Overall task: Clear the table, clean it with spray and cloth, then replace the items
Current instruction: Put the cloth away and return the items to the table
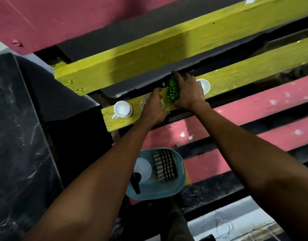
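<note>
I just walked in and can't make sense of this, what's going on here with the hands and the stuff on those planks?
A person leans over a table of yellow and pink planks. The right hand grips a green leafy object on a yellow plank, and the left hand rests on something clear beside it, too blurred to identify. A white cup sits to the left and another white cup to the right. Below, a blue basin holds a striped cloth and a white plate.

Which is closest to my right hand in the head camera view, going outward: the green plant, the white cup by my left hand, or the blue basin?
1. Green plant: in the right hand itself, on the yellow slat.
2. White cup: far left end of that slat, beyond the left hand.
3. Blue basin: lowest in view, below the pink slats.
</note>
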A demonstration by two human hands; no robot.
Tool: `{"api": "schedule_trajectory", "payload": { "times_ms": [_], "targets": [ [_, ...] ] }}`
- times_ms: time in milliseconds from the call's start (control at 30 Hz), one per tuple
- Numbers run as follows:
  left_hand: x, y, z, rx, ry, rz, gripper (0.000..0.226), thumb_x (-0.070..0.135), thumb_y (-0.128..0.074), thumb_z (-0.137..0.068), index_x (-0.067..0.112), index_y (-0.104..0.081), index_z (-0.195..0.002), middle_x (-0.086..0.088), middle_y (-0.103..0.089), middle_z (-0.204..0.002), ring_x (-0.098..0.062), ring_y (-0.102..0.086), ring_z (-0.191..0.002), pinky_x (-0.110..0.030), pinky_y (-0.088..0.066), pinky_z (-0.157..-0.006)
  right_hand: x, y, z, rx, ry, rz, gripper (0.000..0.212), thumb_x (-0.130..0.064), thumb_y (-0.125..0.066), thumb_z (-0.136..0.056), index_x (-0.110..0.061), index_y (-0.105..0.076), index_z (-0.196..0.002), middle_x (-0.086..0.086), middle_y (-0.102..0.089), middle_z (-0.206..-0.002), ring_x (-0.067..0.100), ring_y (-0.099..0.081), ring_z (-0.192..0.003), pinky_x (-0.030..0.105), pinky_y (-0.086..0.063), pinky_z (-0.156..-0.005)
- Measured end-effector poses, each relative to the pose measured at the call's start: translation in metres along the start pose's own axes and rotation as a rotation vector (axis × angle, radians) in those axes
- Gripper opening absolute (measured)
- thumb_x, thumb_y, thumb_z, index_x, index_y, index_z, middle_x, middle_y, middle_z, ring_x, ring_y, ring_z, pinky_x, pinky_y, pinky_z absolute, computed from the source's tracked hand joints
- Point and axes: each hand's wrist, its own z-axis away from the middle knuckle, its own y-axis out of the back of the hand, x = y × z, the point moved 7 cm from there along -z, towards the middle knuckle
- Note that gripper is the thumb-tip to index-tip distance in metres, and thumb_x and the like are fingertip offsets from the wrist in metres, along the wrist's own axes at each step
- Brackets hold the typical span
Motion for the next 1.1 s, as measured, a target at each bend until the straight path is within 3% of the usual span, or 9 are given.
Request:
{"api": "schedule_trajectory", "payload": {
  "times_ms": [100,200,367,600,700,767,900,1033,1100],
  "targets": [
    [0.001,-0.008,-0.009,0.024,-0.010,0.001,0.082,0.016,-0.083,-0.075,0.010,-0.038,-0.144,-0.018,-0.060,-0.129,-0.036,-0.060,-0.114,-0.042,-0.053,-0.090,-0.002,-0.007,-0.010,-0.059,0.012,0.001,0.092,-0.029,-0.075,-0.071,-0.023,-0.030,-0.151,0.024,-0.051,-0.131,0.045,-0.057,-0.112,0.047,-0.045,-0.089],
    [0.001,-0.015,-0.014,0.031,-0.007,0.033,0.077,0.005,-0.078,-0.075,0.007,-0.040,-0.142,-0.019,-0.059,-0.128,-0.036,-0.060,-0.115,-0.043,-0.054,-0.088,-0.003,-0.006,-0.011,-0.007,0.007,-0.064,0.077,-0.023,-0.075,-0.069,-0.020,-0.042,-0.138,0.022,-0.059,-0.118,0.045,-0.064,-0.098,0.044,-0.047,-0.077],
    [0.000,-0.021,-0.019,0.021,-0.012,0.057,0.079,-0.008,-0.068,-0.073,0.006,-0.038,-0.145,-0.020,-0.055,-0.132,-0.034,-0.058,-0.120,-0.042,-0.053,-0.092,0.003,0.006,-0.003,0.167,0.014,-0.241,0.066,-0.027,-0.071,-0.071,-0.020,-0.052,-0.134,0.019,-0.061,-0.119,0.045,-0.063,-0.100,0.045,-0.049,-0.073],
    [0.007,-0.019,-0.018,0.137,-0.119,0.185,0.093,0.016,-0.089,-0.064,0.015,-0.042,-0.144,-0.011,-0.059,-0.137,-0.027,-0.061,-0.122,-0.043,-0.053,-0.098,0.003,0.033,0.022,0.408,0.040,-0.449,0.049,-0.030,-0.065,-0.060,-0.016,-0.058,-0.107,0.011,-0.068,-0.086,0.041,-0.063,-0.081,0.042,-0.048,-0.061],
    [0.016,-0.011,-0.010,0.183,-0.139,0.331,0.080,0.015,-0.089,-0.065,0.016,-0.051,-0.136,-0.004,-0.065,-0.128,-0.013,-0.064,-0.113,-0.027,-0.054,-0.093,-0.005,0.048,0.032,0.452,0.083,-0.607,0.047,-0.033,-0.064,-0.058,-0.015,-0.058,-0.101,0.004,-0.068,-0.077,0.032,-0.066,-0.075,0.044,-0.051,-0.063],
    [0.015,-0.004,-0.007,0.214,-0.104,0.401,0.065,0.010,-0.087,-0.067,0.011,-0.058,-0.126,0.000,-0.069,-0.116,-0.005,-0.064,-0.102,-0.017,-0.051,-0.083,-0.012,0.055,0.037,0.453,0.105,-0.691,0.047,-0.030,-0.067,-0.059,-0.012,-0.060,-0.102,0.003,-0.068,-0.078,0.027,-0.066,-0.074,0.042,-0.051,-0.066],
    [0.009,0.013,-0.002,0.274,-0.058,0.462,0.053,0.010,-0.079,-0.068,-0.002,-0.067,-0.119,-0.004,-0.072,-0.109,-0.009,-0.067,-0.097,-0.022,-0.053,-0.082,-0.025,0.056,0.038,0.403,0.091,-0.771,0.052,-0.031,-0.071,-0.060,-0.012,-0.061,-0.108,0.000,-0.069,-0.083,0.023,-0.067,-0.079,0.041,-0.054,-0.072],
    [0.003,0.030,0.007,0.295,-0.032,0.522,0.049,-0.006,-0.083,-0.068,0.006,-0.069,-0.113,-0.004,-0.072,-0.103,-0.009,-0.066,-0.092,-0.015,-0.053,-0.075,-0.039,0.051,0.037,0.311,0.153,-0.897,0.059,-0.032,-0.079,-0.073,-0.012,-0.056,-0.123,-0.008,-0.065,-0.098,0.003,-0.062,-0.086,0.021,-0.051,-0.078],
    [-0.006,0.038,0.012,0.302,0.024,0.566,0.050,-0.009,-0.085,-0.063,0.010,-0.069,-0.106,-0.007,-0.072,-0.096,-0.016,-0.065,-0.087,-0.022,-0.055,-0.068,-0.038,0.046,0.043,0.349,0.152,-1.022,0.053,-0.036,-0.074,-0.084,-0.013,-0.055,-0.127,-0.002,-0.065,-0.101,0.004,-0.063,-0.089,0.024,-0.051,-0.077]
  ]
}}
